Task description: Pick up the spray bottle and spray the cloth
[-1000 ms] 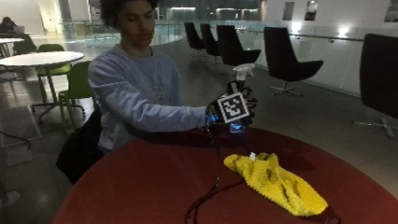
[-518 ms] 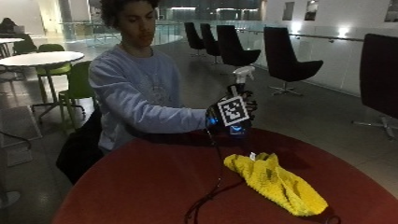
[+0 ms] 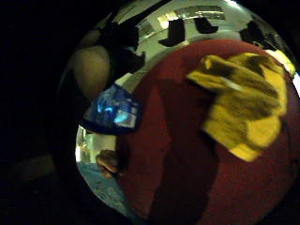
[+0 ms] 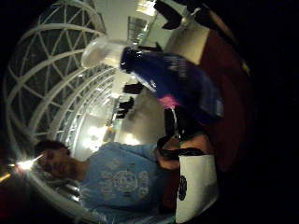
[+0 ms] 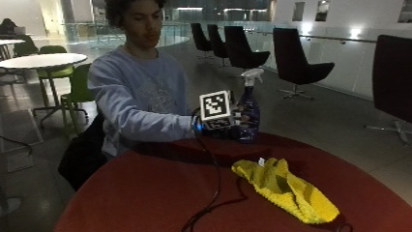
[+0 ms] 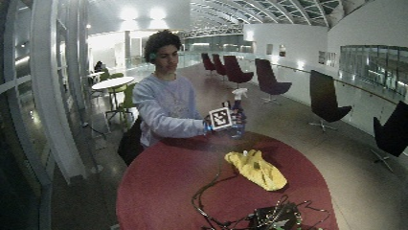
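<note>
Outside view: pick-up done, hand (image 5: pixel 235 126) wrapped round bottle (image 5: pixel 248 110) above table (image 5: pixel 148 193); next, aim nozzle toward cloth (image 5: pixel 286 188) at 5 o'clock, squeeze trigger.

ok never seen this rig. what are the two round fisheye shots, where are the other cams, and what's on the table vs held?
No robot here: a person works at a round red table. Their gloved right hand carries two palm cameras, which give the round pictures, one at the thumb side and one at the little finger side. The other two pictures come from cameras across the table, one wider. The hand grips a blue spray bottle with a white trigger head, upright at the table's far edge. A crumpled yellow cloth lies on the table, apart from the bottle. Cables lie at the near edge in the wide view.
</note>
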